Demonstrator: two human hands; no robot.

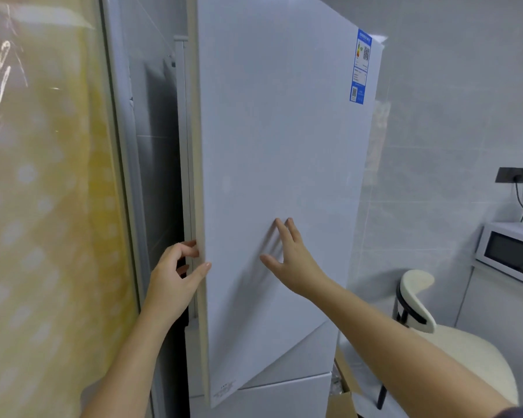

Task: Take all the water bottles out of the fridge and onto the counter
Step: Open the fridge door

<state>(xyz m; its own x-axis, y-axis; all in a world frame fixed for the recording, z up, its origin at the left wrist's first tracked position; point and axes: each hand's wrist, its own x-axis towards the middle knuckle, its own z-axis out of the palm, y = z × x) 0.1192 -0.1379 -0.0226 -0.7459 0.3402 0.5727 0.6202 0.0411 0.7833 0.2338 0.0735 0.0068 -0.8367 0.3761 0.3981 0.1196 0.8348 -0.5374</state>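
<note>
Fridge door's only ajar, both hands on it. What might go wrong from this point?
1. The left hand curls its fingers round the edge of the fridge door, in the gap. The right hand lies flat on the door's front, so a push could pinch them.
2. The chair stands close on the fridge's right; a wide swing may strike it.

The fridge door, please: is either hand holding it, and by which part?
The left hand grips the fridge door by its open side edge; the right hand holds nothing.
</note>
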